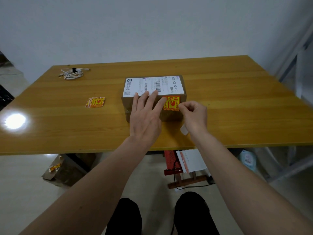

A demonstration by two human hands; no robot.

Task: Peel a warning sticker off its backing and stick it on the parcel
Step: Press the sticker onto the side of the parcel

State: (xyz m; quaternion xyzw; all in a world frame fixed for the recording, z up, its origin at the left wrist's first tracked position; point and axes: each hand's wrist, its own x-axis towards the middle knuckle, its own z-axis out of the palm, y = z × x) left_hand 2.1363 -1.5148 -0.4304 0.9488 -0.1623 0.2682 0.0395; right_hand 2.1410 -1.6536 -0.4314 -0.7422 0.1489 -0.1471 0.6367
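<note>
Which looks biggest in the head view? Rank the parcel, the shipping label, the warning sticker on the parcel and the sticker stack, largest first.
1. parcel
2. shipping label
3. warning sticker and sticker stack: these look about alike, and a finger of the left hand covers part of the sticker, so no ranking between them.

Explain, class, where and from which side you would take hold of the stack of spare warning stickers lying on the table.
Pinch the stack of spare stickers at its fanned left edge, coming from above and the left. It lies flat on the table, so only the offset, splayed edges probably give fingertips a lip to catch.
</note>
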